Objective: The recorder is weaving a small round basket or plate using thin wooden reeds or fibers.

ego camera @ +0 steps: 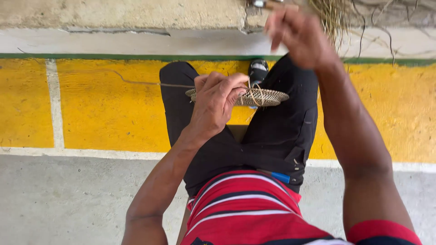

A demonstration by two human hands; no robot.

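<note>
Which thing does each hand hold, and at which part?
The left hand grips the flat woven disc at its near-left edge. The right hand is raised and blurred; what it holds cannot be told.

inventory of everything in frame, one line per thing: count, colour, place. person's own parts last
woven disc: 1, tan, flat over the knees, its left edge gripped by the left hand
loose strand: 1, thin, tan, trailing left from the disc over the yellow floor
fibre bundle: 1, dry straw colour, top edge right of the raised hand
floor band: 1, yellow with pale lines and a green edge stripe, under the legs
concrete floor: grey, near side
shoe: 1, black, between the knees
trousers: black, both legs
shirt: red with white and dark stripes, bottom centre
left hand: 1, gripping the disc
right hand: 1, raised, blurred, fingers closed
</note>
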